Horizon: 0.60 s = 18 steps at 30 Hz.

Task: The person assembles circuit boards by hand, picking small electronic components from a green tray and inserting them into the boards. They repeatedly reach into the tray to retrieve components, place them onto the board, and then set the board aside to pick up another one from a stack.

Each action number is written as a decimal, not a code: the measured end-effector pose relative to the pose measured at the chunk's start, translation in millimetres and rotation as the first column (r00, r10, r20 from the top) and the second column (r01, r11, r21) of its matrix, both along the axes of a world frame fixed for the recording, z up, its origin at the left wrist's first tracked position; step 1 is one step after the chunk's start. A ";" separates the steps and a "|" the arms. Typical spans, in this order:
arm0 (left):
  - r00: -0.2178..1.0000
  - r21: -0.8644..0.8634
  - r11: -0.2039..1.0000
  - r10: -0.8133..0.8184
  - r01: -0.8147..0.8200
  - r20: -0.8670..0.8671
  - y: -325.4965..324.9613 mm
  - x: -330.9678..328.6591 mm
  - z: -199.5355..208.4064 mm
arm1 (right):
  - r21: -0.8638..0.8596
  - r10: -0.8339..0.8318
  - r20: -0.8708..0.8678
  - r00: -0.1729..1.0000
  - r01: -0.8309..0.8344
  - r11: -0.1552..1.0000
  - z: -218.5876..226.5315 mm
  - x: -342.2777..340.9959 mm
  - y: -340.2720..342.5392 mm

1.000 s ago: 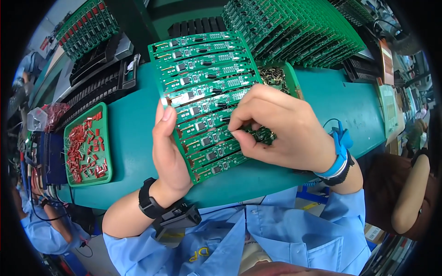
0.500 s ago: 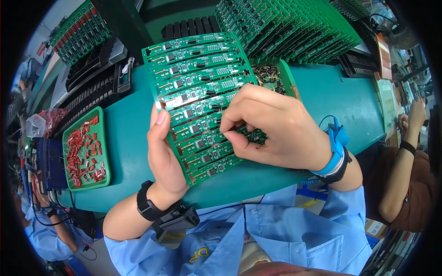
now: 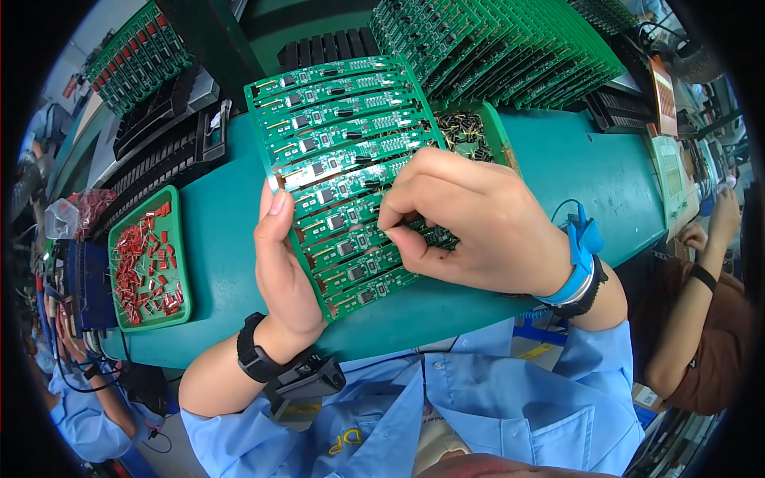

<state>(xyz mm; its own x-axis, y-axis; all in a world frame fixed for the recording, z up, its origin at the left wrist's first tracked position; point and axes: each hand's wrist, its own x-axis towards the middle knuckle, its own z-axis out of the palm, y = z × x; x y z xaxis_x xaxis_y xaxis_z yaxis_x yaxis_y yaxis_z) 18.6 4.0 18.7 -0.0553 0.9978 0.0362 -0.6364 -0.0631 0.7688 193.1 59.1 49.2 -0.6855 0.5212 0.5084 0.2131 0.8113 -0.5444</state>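
Note:
A green circuit board panel with several long narrow boards side by side is tilted up above the bench. My left hand grips its left edge, thumb on the front and the other fingers hidden behind. Over the panel's lower right part, my right hand is closed in a pinch close to the board surface. What sits between its fingertips, if anything, is hidden. Small black cylindrical components lie along the upper strips. Partly behind the panel stands a green bin of loose black components with metal leads.
Many circuit board panels stand in a rack at the back right. On the left, a green tray holds red components, near black racks. A cord runs from my blue wrist strap. Another person's arm is at the right.
My right hand has shifted very slightly left, still pinched over the same part of the panel. The panel and my left hand have hardly moved. At the right, the other person's arm has moved.

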 end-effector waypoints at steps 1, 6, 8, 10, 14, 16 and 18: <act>1.000 0.003 1.000 -0.006 0.006 0.004 0.1 0.4 0.4 | 0.003 -0.007 -0.009 1.000 0.007 1.000 -0.4 -0.3 -0.2; 0.999 -0.040 0.999 0.035 -0.035 0.012 4.5 -2.0 -5.4 | -0.005 -0.021 0.004 1.000 0.021 1.000 -1.5 -2.2 1.8; 0.998 -0.053 0.998 0.016 -0.013 0.056 5.8 -3.8 -8.7 | -0.006 -0.019 0.010 1.000 0.019 1.000 -2.0 -2.3 2.9; 0.997 -0.063 0.998 0.007 -0.003 0.078 5.6 -4.5 -9.5 | -0.009 -0.014 0.025 1.000 0.015 1.000 -3.1 -2.3 3.5; 0.998 -0.130 0.990 0.050 -0.045 0.035 5.5 -0.4 -1.9 | 0.033 -0.010 0.019 1.000 0.009 0.999 -2.6 -2.4 2.6; 0.998 -0.114 0.993 0.043 -0.038 0.043 5.2 -1.4 -2.6 | 0.025 -0.011 0.017 1.000 0.011 1.000 -3.9 -2.4 2.9; 0.998 -0.108 0.994 0.035 -0.030 0.044 5.2 -2.4 -3.2 | 0.016 -0.021 0.013 1.000 0.021 1.000 -5.1 -2.2 2.3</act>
<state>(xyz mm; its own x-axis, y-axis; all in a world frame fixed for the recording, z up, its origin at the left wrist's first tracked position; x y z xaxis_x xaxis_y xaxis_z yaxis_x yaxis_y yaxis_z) 16.3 9.2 15.5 -0.0870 0.9934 -0.0746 -0.6701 -0.0029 0.7422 190.9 61.4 44.1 -0.6811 0.5276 0.5076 0.2377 0.8151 -0.5283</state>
